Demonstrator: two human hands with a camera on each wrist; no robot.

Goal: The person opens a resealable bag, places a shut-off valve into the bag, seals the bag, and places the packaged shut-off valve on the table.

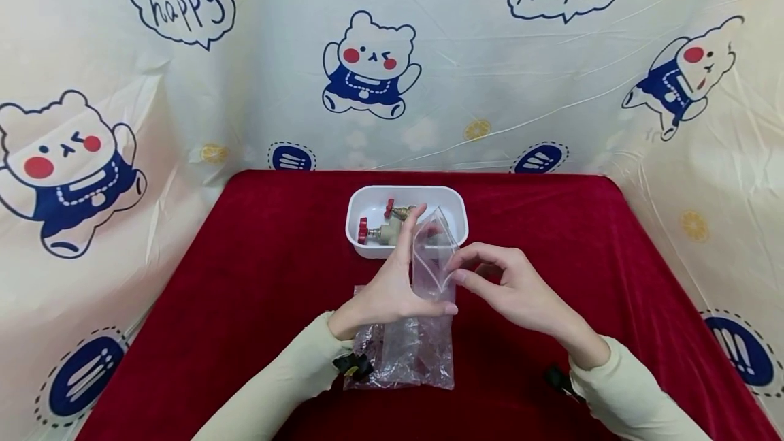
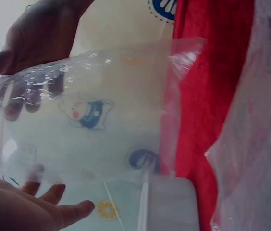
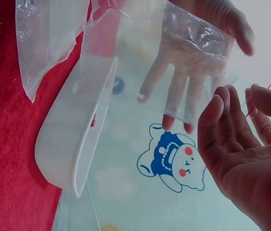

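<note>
A clear zip-top plastic bag (image 1: 431,274) is held up in front of me, its mouth toward the top. My right hand (image 1: 520,288) pinches the edge by the zip between thumb and fingertips. My left hand (image 1: 388,291) lies against the other side of the bag, thumb and fingers straight and spread. Through the film, the left fingers show in the right wrist view, behind the bag (image 3: 140,57). More clear plastic bags (image 1: 404,363) lie on the table below the left hand.
Behind the hands stands a white tray (image 1: 407,189) with red-handled valves (image 1: 363,231) in it, partly hidden by the left hand and the bag. Dark red cloth (image 1: 275,243) covers the table. A printed curtain (image 1: 453,87) closes off the back and sides.
</note>
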